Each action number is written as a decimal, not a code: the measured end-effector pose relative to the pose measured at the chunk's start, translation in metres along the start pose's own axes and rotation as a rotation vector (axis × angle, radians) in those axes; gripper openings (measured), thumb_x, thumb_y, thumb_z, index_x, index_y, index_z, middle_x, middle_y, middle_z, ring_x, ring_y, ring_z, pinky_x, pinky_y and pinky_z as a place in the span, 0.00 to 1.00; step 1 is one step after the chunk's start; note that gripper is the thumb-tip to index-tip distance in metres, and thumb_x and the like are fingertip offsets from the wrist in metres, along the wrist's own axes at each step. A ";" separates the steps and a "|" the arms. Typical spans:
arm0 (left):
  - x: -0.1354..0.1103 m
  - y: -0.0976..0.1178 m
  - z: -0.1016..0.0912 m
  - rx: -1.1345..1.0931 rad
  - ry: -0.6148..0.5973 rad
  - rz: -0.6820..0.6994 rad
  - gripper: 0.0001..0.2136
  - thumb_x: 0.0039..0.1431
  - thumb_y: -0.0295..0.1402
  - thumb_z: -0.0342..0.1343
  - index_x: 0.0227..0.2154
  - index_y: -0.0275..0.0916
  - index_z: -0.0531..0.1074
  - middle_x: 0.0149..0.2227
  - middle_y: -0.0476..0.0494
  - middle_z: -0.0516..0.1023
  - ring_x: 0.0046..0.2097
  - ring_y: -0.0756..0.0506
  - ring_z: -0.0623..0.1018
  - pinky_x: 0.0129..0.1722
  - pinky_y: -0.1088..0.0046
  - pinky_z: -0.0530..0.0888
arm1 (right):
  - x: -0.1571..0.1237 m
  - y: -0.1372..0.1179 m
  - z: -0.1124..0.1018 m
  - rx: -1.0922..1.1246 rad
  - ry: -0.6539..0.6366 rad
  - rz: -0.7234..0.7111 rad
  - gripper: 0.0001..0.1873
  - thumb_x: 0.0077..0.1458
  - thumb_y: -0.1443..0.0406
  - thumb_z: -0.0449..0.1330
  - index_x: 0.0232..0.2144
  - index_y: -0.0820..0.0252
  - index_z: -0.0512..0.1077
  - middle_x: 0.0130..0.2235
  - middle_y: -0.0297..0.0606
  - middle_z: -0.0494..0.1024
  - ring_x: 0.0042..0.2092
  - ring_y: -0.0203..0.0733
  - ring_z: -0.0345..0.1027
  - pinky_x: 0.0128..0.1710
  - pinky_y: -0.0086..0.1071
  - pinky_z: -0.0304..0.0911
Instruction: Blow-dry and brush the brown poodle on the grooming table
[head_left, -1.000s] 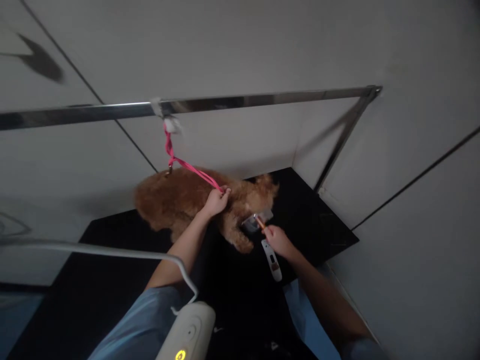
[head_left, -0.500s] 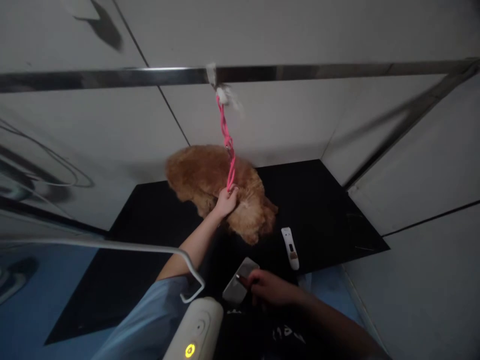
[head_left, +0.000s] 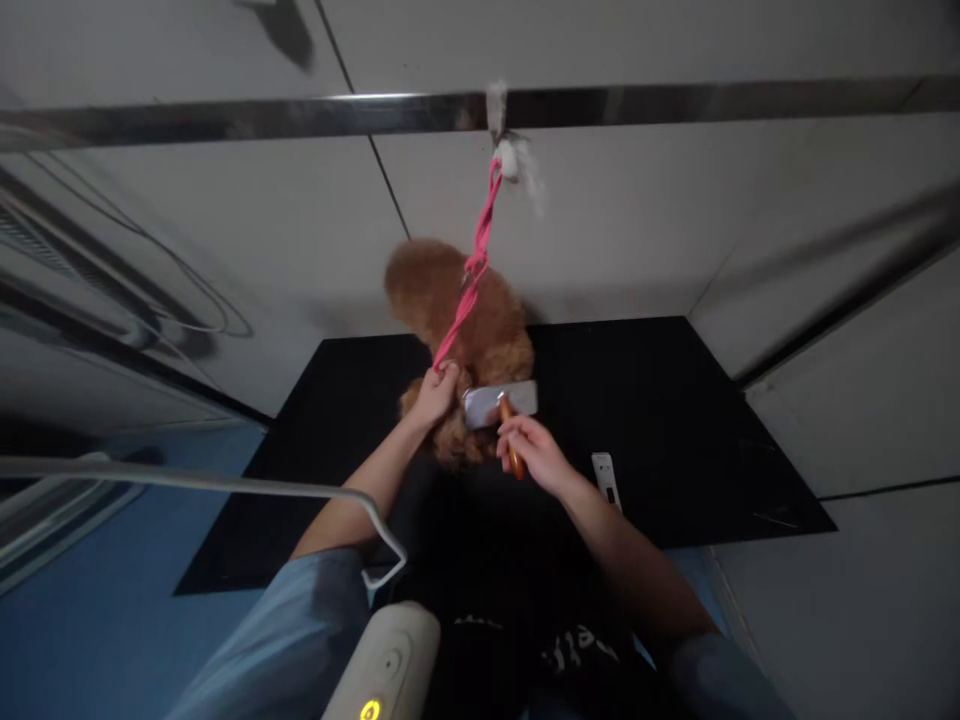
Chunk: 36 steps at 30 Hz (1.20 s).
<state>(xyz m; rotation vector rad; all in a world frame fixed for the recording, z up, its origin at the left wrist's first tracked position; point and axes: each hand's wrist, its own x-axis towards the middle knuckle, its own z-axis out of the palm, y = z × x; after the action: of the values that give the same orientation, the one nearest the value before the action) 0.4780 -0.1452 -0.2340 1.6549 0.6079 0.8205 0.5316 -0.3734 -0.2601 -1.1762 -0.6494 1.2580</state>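
Note:
A curly brown dog (head_left: pixel 472 310) stands on the black table (head_left: pixel 637 400), its head low and close to me. A pink leash (head_left: pixel 466 300) runs from the metal bar down to the dog's neck. My left hand (head_left: pixel 437 394) is closed around the leash's lower end, against the dog. With its fingers wrapped round the wooden handle, my right hand (head_left: pixel 532 447) holds a slicker brush (head_left: pixel 521 398). The brush's flat metal head lies at the dog's front, over the fur; its bristle side is hidden from me.
A white clipper-like device (head_left: pixel 606 478) lies on the table to the right of my right forearm. The metal bar (head_left: pixel 300 117) crosses the wall behind. A bent white rod (head_left: pixel 225 484) and a white device with a yellow light (head_left: pixel 390 660) stick into view in front of me.
My right hand has raised the brush from near my body to the dog. The dog has turned, its head swinging from right to left. The camera view has shifted too.

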 end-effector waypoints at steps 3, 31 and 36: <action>0.012 0.014 -0.026 -0.125 0.023 0.000 0.28 0.56 0.58 0.54 0.17 0.43 0.52 0.15 0.53 0.55 0.20 0.51 0.61 0.23 0.73 0.65 | 0.022 0.012 0.014 -0.080 -0.101 0.164 0.09 0.56 0.59 0.59 0.31 0.56 0.65 0.20 0.24 0.68 0.18 0.30 0.61 0.19 0.22 0.52; -0.013 0.050 -0.106 -0.077 -0.009 -0.084 0.33 0.52 0.62 0.57 0.11 0.43 0.48 0.13 0.52 0.50 0.17 0.52 0.57 0.27 0.63 0.71 | 0.108 -0.057 -0.024 -1.197 0.072 -0.563 0.12 0.64 0.61 0.57 0.39 0.51 0.81 0.42 0.37 0.83 0.44 0.41 0.75 0.45 0.31 0.63; -0.002 0.052 -0.121 0.006 0.016 -0.141 0.34 0.46 0.65 0.57 0.13 0.43 0.47 0.14 0.52 0.50 0.18 0.51 0.58 0.26 0.62 0.72 | 0.117 -0.036 -0.029 -1.145 0.586 -0.245 0.14 0.64 0.65 0.55 0.39 0.58 0.81 0.41 0.44 0.83 0.42 0.46 0.74 0.41 0.35 0.63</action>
<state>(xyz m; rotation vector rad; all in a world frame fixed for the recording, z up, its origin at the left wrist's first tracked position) 0.3809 -0.0843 -0.1694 1.5929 0.7303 0.7301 0.5999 -0.2681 -0.2609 -2.1835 -1.0499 0.1930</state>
